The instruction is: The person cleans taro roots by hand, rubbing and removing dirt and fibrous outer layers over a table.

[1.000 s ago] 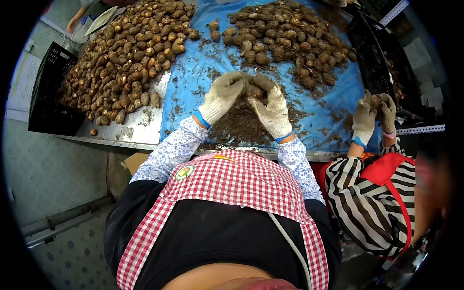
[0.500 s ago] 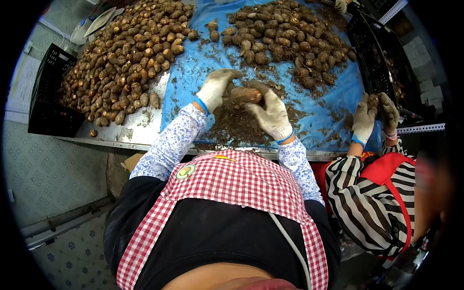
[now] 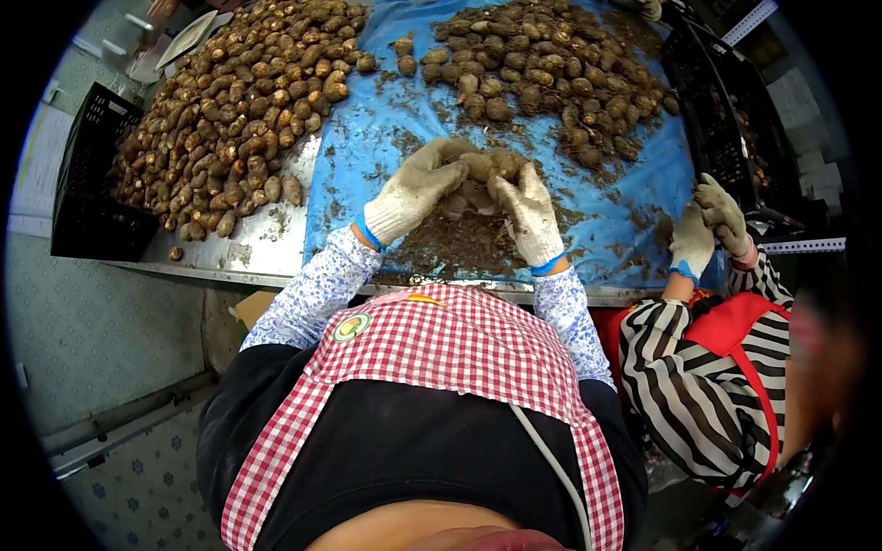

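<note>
A brown taro root (image 3: 491, 165) is held between my two gloved hands, over a heap of dark dirt and peelings. My left hand (image 3: 423, 188) has its fingers closed on the taro's left end. From the right, my right hand (image 3: 530, 211) pinches the same root with thumb and fingers. The fingers hide part of its surface. Both gloves are off-white and soiled, with blue bands at the wrists. Beneath the hands, the dirt (image 3: 450, 243) lies on a blue plastic sheet (image 3: 354, 174).
A large pile of cleaner taro (image 3: 239, 119) lies at left on the metal table (image 3: 276, 230), beside a black crate (image 3: 101, 174). A dirt-covered taro pile (image 3: 542, 69) is ahead to the right. A co-worker's gloved hands (image 3: 703, 225) are at right, near more black crates (image 3: 707, 101).
My left hand has come in from beside the taro and now grips it with my right. The taro sits slightly farther up and right. The co-worker's hands have shifted together.
</note>
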`<state>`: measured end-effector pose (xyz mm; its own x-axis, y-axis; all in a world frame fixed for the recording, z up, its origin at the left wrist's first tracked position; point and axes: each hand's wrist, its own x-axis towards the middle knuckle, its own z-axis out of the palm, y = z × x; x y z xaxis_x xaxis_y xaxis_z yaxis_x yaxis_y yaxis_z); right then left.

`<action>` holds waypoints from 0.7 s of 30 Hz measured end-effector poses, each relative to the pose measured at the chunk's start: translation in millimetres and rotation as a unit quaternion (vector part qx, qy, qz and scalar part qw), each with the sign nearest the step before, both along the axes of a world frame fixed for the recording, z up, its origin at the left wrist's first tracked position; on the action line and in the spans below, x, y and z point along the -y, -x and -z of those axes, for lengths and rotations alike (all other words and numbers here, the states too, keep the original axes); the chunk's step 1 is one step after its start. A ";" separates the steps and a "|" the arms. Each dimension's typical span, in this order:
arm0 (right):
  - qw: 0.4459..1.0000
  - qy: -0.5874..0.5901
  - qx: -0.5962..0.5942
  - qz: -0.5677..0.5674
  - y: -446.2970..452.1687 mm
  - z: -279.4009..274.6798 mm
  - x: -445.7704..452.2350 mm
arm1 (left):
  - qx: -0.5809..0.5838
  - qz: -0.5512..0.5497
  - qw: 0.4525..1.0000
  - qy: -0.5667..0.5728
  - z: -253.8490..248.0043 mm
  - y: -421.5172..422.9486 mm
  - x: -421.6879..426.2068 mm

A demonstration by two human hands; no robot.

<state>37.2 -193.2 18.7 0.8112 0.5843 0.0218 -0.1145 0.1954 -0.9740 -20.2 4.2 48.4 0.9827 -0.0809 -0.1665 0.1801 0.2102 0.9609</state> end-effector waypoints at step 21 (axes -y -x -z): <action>0.987 0.097 -0.010 0.130 5.8 -30.2 -18.9 | 0.139 -0.004 0.935 -0.327 -20.0 18.9 31.0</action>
<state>31.4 -174.3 48.9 0.9335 0.3475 -0.0878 -0.1052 0.0315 -0.9940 -39.1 -26.7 68.4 0.9954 -0.0437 0.0850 -0.0955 -0.4385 0.8936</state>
